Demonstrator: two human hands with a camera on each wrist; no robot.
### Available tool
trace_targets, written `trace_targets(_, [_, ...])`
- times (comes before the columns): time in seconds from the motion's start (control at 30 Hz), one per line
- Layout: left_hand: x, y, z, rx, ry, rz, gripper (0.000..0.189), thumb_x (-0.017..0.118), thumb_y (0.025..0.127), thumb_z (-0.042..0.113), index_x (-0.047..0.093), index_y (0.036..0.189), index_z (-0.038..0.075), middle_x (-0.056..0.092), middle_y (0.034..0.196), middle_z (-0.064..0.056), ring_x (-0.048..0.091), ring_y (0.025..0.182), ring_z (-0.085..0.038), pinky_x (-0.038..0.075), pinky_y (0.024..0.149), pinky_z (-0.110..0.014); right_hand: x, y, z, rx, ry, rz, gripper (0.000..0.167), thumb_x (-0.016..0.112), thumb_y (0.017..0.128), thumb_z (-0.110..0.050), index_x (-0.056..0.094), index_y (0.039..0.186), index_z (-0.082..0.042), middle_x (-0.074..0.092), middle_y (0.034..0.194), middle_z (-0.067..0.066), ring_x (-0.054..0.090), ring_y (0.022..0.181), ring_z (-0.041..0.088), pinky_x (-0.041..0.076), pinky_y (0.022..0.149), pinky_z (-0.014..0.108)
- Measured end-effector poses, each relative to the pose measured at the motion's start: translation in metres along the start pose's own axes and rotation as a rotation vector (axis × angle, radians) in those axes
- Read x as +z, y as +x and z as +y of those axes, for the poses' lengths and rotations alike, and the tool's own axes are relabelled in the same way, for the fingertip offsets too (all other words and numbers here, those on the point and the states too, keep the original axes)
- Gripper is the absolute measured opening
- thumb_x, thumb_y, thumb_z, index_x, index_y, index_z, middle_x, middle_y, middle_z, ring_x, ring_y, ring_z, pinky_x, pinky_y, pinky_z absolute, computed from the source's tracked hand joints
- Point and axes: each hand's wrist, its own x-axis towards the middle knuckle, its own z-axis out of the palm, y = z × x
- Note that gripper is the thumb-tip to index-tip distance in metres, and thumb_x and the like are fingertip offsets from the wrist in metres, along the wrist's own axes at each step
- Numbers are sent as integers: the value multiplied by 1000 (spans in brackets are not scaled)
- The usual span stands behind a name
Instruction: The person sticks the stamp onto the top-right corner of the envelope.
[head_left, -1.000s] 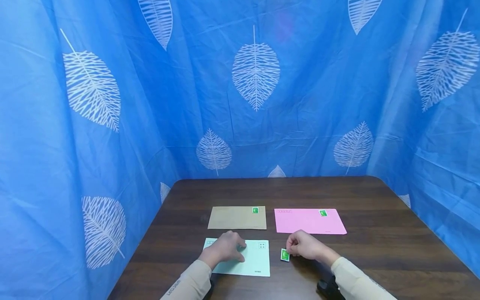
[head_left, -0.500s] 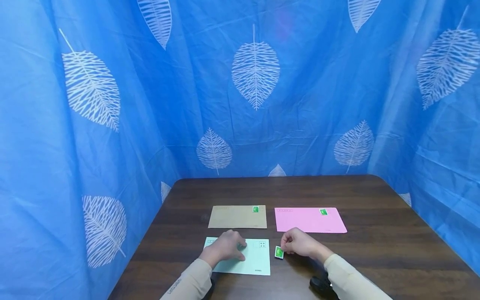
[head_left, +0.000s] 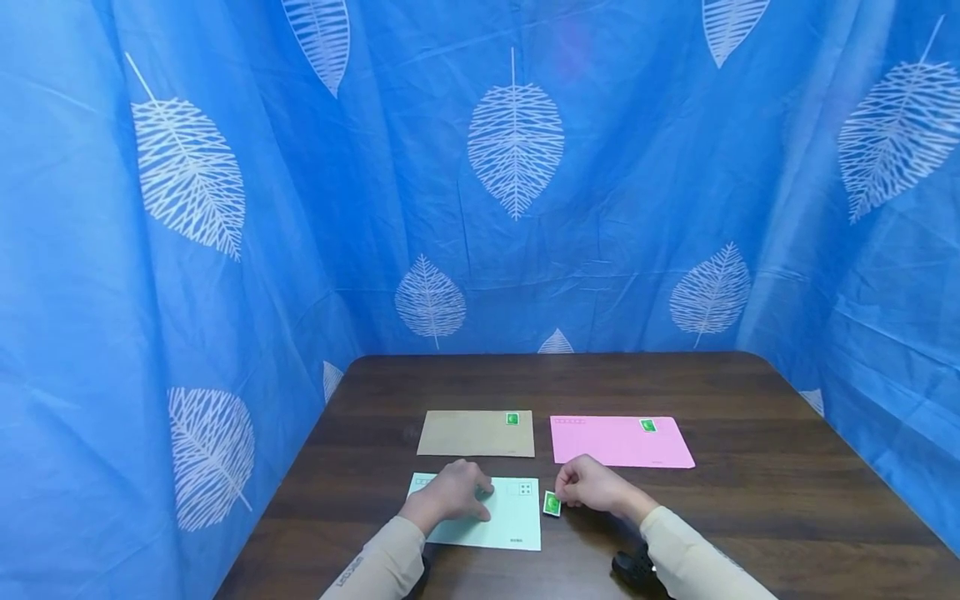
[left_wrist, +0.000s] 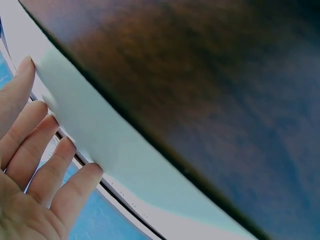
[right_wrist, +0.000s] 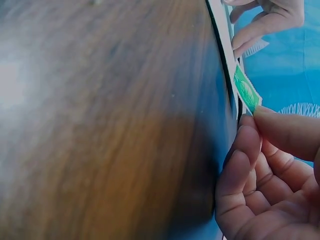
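Note:
My right hand [head_left: 596,486] pinches a small green stamp [head_left: 552,504] with a white border by one corner, between thumb and index finger. In the right wrist view the stamp [right_wrist: 246,89] shows a leaf-like pattern and sticks out past the fingertips. It is just off the right edge of a mint-green envelope [head_left: 513,527], which has a printed square at its upper right. Spread fingertips of my left hand [head_left: 452,493] rest on that envelope, covering part of its left half. The left wrist view shows those fingers [left_wrist: 80,185] slightly bent, tips touching the paper.
Farther back lie a brown envelope [head_left: 468,435] and a pink envelope [head_left: 611,443], each bearing a green stamp at its upper right. All are on a dark wooden table [head_left: 795,500]. A blue leaf-patterned curtain [head_left: 600,233] surrounds the table's back and sides.
My right hand has moved left with the stamp, bringing it from farther right to close beside the mint-green envelope. My left hand has stayed in place on the envelope.

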Motion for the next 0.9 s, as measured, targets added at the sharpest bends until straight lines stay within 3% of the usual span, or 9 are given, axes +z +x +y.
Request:
trace_targets(0.53, [5, 0, -1, 6, -17, -4, 39, 89, 72, 24, 79, 107, 11, 77, 110, -2, 70, 110, -19, 57, 94, -30, 8, 8, 1, 32, 51, 14, 9, 64, 92, 1, 68, 84, 1, 62, 74, 3, 57, 69, 17, 50, 64, 30])
trace_targets(0.9, [-3, -2, 2, -8, -39, -18, 39, 88, 74, 23, 78, 110, 10, 76, 113, -3, 69, 113, -22, 56, 96, -32, 7, 12, -2, 38, 43, 26, 9, 64, 91, 1, 69, 84, 1, 62, 74, 3, 56, 67, 17, 50, 63, 29])
